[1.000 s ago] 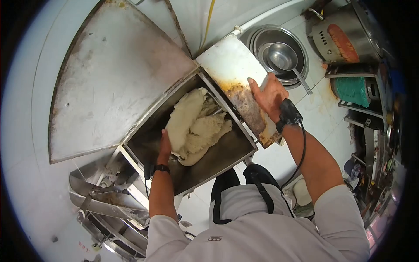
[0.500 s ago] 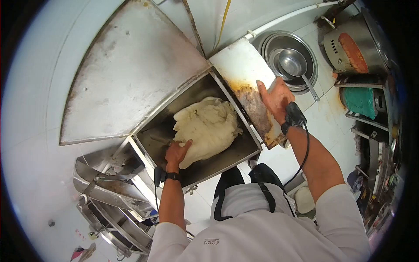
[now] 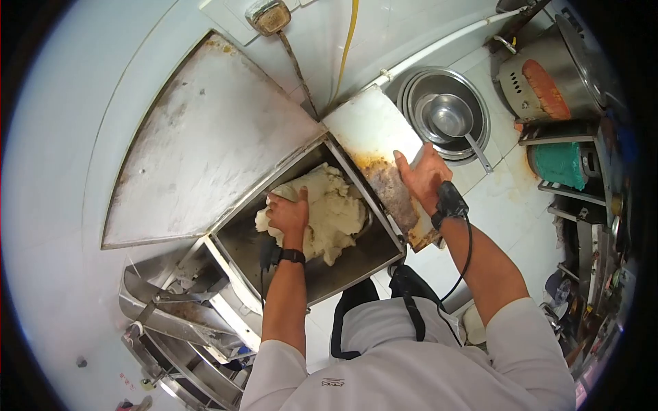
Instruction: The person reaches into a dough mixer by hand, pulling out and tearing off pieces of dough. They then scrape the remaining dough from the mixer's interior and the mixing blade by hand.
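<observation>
A large lump of pale dough point(image 3: 327, 216) lies in a deep metal bin point(image 3: 370, 264) in the middle of the view. My left hand point(image 3: 288, 214) is on the dough's left part, its fingers curled into it and the thumb stretched upward. To the right, a casing point(image 3: 367, 123) with a white top and a rusty front end adjoins the bin. Resting on that casing's right edge is my right hand point(image 3: 425, 179), thumb apart from the fingers, holding nothing loose. The fingertips at the edge are partly hidden. Both wrists wear dark straps with cabled devices.
The bin's raised metal lid point(image 3: 199, 151) stands at the left. Nested metal bowls with a ladle point(image 3: 452, 116) sit beyond the casing. A large steel pot point(image 3: 548, 82) and a shelf holding a green item point(image 3: 562, 164) are at right. Metal equipment point(image 3: 178, 301) stands lower left.
My left hand has moved up and right, from the dough's lower left edge onto its top. The dough has changed shape, bunched and folded over. My right hand stays on the casing.
</observation>
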`<action>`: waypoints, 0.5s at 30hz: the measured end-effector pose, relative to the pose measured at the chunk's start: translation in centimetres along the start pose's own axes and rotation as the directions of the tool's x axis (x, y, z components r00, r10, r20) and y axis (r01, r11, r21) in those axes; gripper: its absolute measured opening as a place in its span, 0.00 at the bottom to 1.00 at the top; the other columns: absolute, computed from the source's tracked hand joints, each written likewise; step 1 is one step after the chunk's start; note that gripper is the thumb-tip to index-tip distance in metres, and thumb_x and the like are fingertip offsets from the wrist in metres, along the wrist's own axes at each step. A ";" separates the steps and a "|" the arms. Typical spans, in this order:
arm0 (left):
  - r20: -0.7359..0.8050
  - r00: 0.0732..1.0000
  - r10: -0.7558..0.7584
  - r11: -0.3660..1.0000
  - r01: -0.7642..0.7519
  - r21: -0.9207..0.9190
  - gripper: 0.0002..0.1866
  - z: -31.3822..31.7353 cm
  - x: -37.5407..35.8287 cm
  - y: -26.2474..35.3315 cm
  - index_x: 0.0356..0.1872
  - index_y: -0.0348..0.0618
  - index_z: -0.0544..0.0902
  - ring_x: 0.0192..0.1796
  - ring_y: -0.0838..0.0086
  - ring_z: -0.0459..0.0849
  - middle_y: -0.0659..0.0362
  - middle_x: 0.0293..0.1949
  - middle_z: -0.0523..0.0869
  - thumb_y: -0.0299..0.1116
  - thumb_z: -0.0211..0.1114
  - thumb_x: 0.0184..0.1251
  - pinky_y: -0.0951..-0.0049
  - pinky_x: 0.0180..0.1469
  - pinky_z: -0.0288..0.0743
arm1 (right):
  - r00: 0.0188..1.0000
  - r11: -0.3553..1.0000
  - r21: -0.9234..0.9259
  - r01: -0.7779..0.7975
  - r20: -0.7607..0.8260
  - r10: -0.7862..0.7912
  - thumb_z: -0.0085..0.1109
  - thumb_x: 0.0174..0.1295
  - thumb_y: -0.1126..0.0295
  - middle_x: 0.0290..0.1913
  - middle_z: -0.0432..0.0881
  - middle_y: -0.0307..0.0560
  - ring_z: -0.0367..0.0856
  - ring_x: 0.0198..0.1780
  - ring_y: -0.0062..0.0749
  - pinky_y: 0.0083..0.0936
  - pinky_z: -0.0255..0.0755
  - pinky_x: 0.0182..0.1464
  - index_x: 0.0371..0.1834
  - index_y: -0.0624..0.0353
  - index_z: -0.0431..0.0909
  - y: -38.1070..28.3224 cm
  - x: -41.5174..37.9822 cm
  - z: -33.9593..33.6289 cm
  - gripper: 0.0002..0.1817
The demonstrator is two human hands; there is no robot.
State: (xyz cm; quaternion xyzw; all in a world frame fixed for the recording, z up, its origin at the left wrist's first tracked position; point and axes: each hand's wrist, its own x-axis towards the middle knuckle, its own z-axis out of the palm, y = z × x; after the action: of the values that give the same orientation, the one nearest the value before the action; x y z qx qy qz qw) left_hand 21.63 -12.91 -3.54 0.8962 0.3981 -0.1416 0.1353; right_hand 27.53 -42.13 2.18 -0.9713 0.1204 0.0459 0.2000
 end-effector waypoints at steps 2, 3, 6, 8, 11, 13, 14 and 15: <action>-0.009 0.999 0.038 0.998 -0.037 0.049 0.60 2.6 -0.9 0.2 0.76 0.25 0.53 0.70 0.41 0.66 0.32 0.70 0.67 0.69 0.64 0.58 0.40 0.66 0.64 | 1.000 1.000 -0.013 0.007 -0.024 -0.008 0.63 0.58 0.38 0.40 0.85 0.65 0.86 0.44 0.57 0.46 0.79 0.48 0.45 0.68 0.76 0.1 0.3 0.0 0.36; 0.005 0.997 0.081 0.996 -0.081 0.031 0.63 3.6 -1.2 -0.1 0.76 0.23 0.47 0.73 0.37 0.61 0.28 0.72 0.59 0.69 0.63 0.60 0.39 0.67 0.61 | 1.000 1.000 -0.010 0.008 -0.017 -0.009 0.63 0.59 0.38 0.40 0.85 0.65 0.86 0.44 0.58 0.46 0.79 0.48 0.45 0.68 0.76 0.1 0.3 0.0 0.36; 0.002 0.976 0.219 0.976 -0.219 -0.018 0.61 5.7 -1.4 -3.1 0.77 0.23 0.46 0.75 0.34 0.57 0.27 0.73 0.57 0.66 0.64 0.62 0.40 0.72 0.57 | 0.999 1.000 -0.015 0.004 0.037 -0.004 0.61 0.60 0.37 0.41 0.85 0.66 0.86 0.45 0.58 0.46 0.79 0.49 0.45 0.69 0.75 0.3 0.1 -0.1 0.37; 0.025 0.950 0.312 0.944 -0.307 -0.121 0.59 6.0 -0.6 -5.7 0.77 0.23 0.48 0.76 0.34 0.56 0.26 0.73 0.57 0.64 0.64 0.64 0.43 0.74 0.56 | 0.999 1.000 -0.008 0.000 0.041 0.000 0.61 0.60 0.37 0.42 0.85 0.66 0.86 0.45 0.58 0.46 0.79 0.49 0.46 0.69 0.76 0.1 0.1 -0.2 0.37; 0.048 0.897 0.439 0.858 -0.403 -0.318 0.54 5.1 1.2 -7.7 0.75 0.22 0.53 0.75 0.33 0.57 0.24 0.72 0.59 0.60 0.64 0.67 0.48 0.76 0.54 | 0.998 1.000 -0.006 -0.018 0.065 0.018 0.60 0.60 0.37 0.42 0.85 0.67 0.86 0.46 0.58 0.45 0.79 0.50 0.46 0.68 0.76 -0.1 0.2 -0.3 0.37; 0.039 0.878 0.478 0.825 -0.433 -0.363 0.47 4.7 2.2 -8.1 0.73 0.25 0.62 0.73 0.34 0.64 0.27 0.69 0.67 0.61 0.59 0.70 0.49 0.76 0.57 | 0.999 1.000 -0.011 -0.011 0.043 0.011 0.60 0.60 0.37 0.42 0.85 0.66 0.86 0.46 0.58 0.44 0.79 0.50 0.47 0.68 0.76 0.0 0.1 -0.2 0.37; 0.044 0.876 0.480 0.824 -0.433 -0.366 0.47 4.7 2.7 -8.1 0.73 0.25 0.62 0.73 0.34 0.64 0.27 0.69 0.67 0.61 0.59 0.70 0.49 0.76 0.57 | 1.000 1.000 -0.012 0.001 0.027 -0.001 0.60 0.60 0.37 0.42 0.85 0.66 0.86 0.46 0.58 0.45 0.79 0.51 0.46 0.68 0.76 0.1 0.1 -0.1 0.37; 0.139 0.899 0.414 0.900 -0.383 -0.207 0.46 3.7 2.7 -7.4 0.73 0.29 0.64 0.72 0.36 0.66 0.30 0.68 0.69 0.63 0.56 0.71 0.49 0.75 0.59 | 1.000 1.000 -0.014 0.014 0.012 -0.013 0.60 0.61 0.37 0.42 0.85 0.66 0.86 0.46 0.58 0.45 0.79 0.51 0.46 0.68 0.76 0.2 0.1 0.1 0.37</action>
State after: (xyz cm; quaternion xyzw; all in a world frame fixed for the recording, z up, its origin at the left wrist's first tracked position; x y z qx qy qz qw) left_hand 17.27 -7.62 -8.85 0.9270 0.2025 -0.1557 0.2748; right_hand 27.57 -42.28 2.03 -0.9732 0.1122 0.0514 0.1942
